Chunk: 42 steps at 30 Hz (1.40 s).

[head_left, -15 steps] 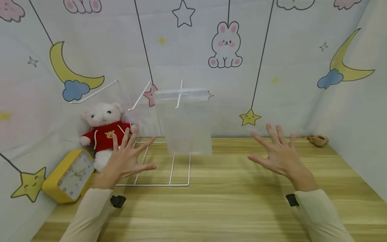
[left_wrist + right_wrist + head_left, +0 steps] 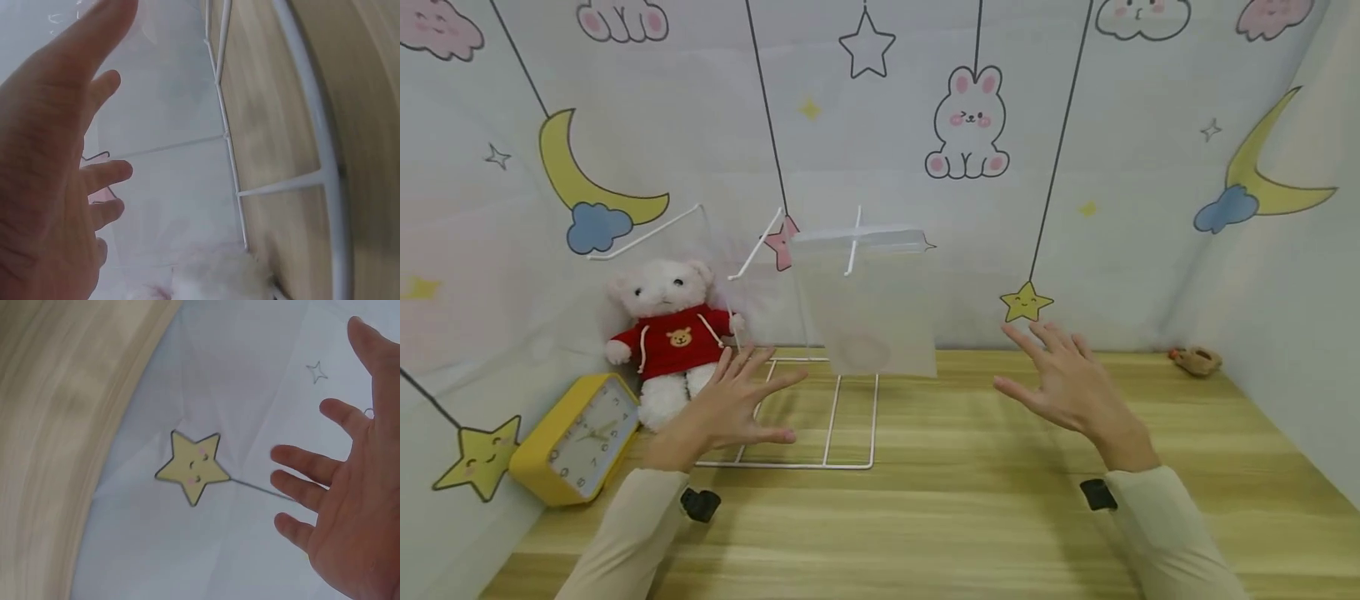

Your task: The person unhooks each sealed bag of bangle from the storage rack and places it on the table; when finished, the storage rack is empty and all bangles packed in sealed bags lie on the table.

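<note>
My left hand [image 2: 733,408] hovers with spread fingers over the left part of a white wire rack [image 2: 874,421], holding nothing. In the left wrist view the rack's bars [image 2: 334,219] run to the right of that hand [image 2: 47,169]. My right hand [image 2: 1071,396] is raised over the wooden table, fingers spread and nothing in them; the right wrist view shows this hand [image 2: 359,506] in front of the printed curtain. A translucent plastic bag [image 2: 880,308] hangs from one of the rack's prongs, between the two hands and touched by neither.
Behind the left hand sits a white teddy bear [image 2: 673,329] in a red hoodie. A yellow alarm clock [image 2: 568,442] stands left of the rack. A small brown object [image 2: 1197,361] lies at the table's far right corner. The printed curtain [image 2: 865,150] closes off the back.
My right hand has moved left, toward the bag, and its fingers are less spread. The left hand has shifted slightly right and down in view. The camera view has tilted a little.
</note>
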Tool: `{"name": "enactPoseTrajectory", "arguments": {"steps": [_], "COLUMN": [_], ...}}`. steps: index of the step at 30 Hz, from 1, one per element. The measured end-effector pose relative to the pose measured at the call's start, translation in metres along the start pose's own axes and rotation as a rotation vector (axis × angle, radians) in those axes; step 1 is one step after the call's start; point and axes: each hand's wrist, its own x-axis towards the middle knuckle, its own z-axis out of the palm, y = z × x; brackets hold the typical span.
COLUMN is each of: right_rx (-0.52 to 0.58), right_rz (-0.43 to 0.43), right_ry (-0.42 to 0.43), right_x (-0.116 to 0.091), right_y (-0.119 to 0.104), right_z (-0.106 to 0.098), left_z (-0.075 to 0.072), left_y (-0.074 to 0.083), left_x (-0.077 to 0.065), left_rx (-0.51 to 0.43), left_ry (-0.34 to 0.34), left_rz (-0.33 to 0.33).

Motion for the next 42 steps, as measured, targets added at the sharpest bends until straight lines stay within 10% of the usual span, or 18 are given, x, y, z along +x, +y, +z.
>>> {"name": "enactPoseTrajectory", "arguments": {"steps": [30,42], "right_rx": [0.290,0.392], "right_rz": [-0.182,-0.217], "right_ry": [0.252,0.210], "right_x": [0.077,0.084], "right_y": [-0.073,-0.074], "right_z": [0.015,0.022], "left_z": [0.028,0.036], "left_y": [0.054,0.046], "left_x": [0.041,0.043], "left_rx": [-0.097,-0.293], "left_ry": [-0.382,-0.489], "left_rz": [0.152,0.105]}}
